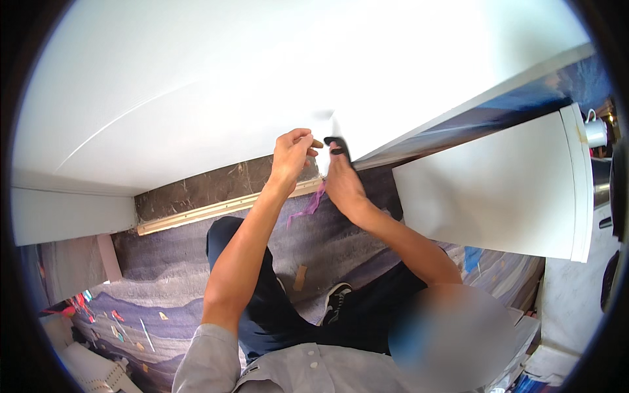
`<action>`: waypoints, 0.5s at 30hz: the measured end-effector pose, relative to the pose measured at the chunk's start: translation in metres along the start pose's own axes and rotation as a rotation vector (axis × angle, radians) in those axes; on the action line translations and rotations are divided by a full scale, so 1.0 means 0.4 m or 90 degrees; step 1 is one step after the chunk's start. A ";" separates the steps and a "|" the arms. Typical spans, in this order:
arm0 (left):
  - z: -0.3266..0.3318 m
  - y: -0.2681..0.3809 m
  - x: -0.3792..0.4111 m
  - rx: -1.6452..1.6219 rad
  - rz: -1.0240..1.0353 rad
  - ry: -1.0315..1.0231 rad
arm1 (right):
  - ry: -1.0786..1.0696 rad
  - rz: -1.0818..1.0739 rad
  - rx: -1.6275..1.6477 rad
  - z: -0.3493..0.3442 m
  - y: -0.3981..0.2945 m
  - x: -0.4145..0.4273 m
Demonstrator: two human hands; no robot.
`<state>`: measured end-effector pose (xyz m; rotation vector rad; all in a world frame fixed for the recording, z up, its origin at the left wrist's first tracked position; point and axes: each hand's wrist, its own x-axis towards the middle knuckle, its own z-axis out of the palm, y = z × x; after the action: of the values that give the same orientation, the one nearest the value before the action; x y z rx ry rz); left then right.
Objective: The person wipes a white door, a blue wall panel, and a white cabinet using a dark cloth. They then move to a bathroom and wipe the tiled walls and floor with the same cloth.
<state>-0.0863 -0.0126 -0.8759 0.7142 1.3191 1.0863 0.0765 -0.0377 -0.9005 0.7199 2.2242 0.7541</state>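
Observation:
My left hand (291, 153) is raised in front of a large white panel (236, 108). A small brown piece (318, 144) shows at its fingertips, its kind unclear. Close beside it, my right hand (345, 184) grips a black-handled tool (348, 150). The tool is blurred by motion; a pale blade-like part points up against the panel, and I cannot tell whether it touches. Below the hands, a thin purple strip (314, 204) hangs near the end of a pale wooden batten (196, 214). A dark marbled band (206, 189) runs between batten and panel.
A white cabinet-like box (486, 191) stands on the right, with a white mug (595, 131) beyond it. Patterned carpet (172, 265) covers the floor, bearing a tan strip (300, 278) and scattered scraps at the left. A white perforated piece (98, 368) lies at lower left.

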 end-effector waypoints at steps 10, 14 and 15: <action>0.016 -0.024 0.023 0.026 -0.001 -0.033 | 0.104 0.091 0.077 -0.083 0.107 -0.086; 0.028 -0.039 0.037 0.037 -0.011 -0.053 | 0.230 0.219 0.073 -0.228 0.272 -0.201; 0.034 -0.035 0.036 0.048 -0.011 -0.068 | 0.288 0.252 0.117 -0.260 0.311 -0.229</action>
<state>-0.0715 -0.0023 -0.8921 0.8045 1.2782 0.9756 0.0920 -0.0459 -0.7150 1.2021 2.6169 0.9893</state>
